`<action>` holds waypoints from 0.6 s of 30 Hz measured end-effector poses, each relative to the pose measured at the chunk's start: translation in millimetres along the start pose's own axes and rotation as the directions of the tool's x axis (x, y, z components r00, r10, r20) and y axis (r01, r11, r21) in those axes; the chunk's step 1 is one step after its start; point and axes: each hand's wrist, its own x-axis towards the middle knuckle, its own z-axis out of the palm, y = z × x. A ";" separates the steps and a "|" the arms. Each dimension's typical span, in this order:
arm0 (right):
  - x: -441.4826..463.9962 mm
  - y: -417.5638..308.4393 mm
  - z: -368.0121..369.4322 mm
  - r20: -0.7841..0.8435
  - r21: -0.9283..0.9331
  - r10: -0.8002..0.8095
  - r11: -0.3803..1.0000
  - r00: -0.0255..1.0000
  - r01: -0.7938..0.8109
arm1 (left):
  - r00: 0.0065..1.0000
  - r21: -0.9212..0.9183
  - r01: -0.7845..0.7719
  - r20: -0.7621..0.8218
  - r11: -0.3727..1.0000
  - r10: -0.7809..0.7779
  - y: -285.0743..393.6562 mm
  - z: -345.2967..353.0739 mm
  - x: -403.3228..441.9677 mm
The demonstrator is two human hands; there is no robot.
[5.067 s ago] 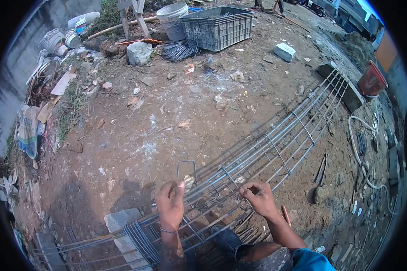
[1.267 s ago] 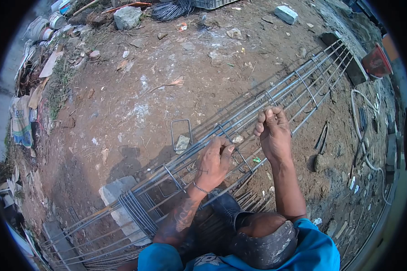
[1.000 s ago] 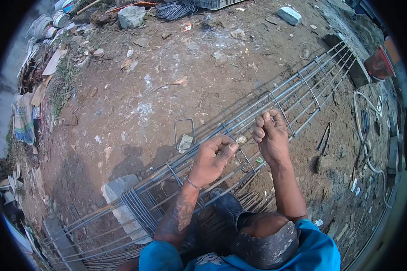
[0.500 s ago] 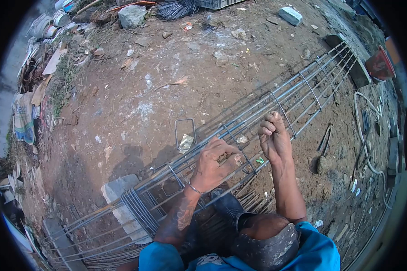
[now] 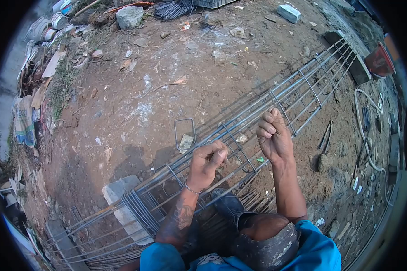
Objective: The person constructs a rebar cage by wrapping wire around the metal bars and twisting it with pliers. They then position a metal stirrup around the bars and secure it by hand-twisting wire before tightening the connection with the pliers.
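A long cage of steel reinforcing bars (image 5: 311, 89), tied with square stirrups, runs diagonally from lower left to upper right. My left hand (image 5: 205, 165) is over its middle, fingers curled in with the thumb against them. My right hand (image 5: 275, 135) is raised beside a stirrup farther along, its fingers folded tightly together. Anything inside either grip is hidden or too thin to make out. Toward the left end, a bunch of stirrups (image 5: 140, 211) is gathered around the bars. One loose stirrup (image 5: 176, 134) stands on the far side of the cage.
A pale block (image 5: 115, 189) supports the cage's left part, and a dark block (image 5: 359, 72) its far end. On the right lie a pincer-like tool (image 5: 328, 132), a stone (image 5: 323, 163) and a pale hose (image 5: 358, 108). A red bucket (image 5: 379, 62) stands beyond.
My left hand has drawn back slightly, and its previously spread fingers have curled in. My right hand stays almost in place, still closed.
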 end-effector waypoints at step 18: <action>-1.6 9.9 4.4 0.112 -0.135 0.000 0.991 0.994 0.015 | 0.904 0.382 0.337 0.124 0.860 -0.409 19.8 13.1 36.1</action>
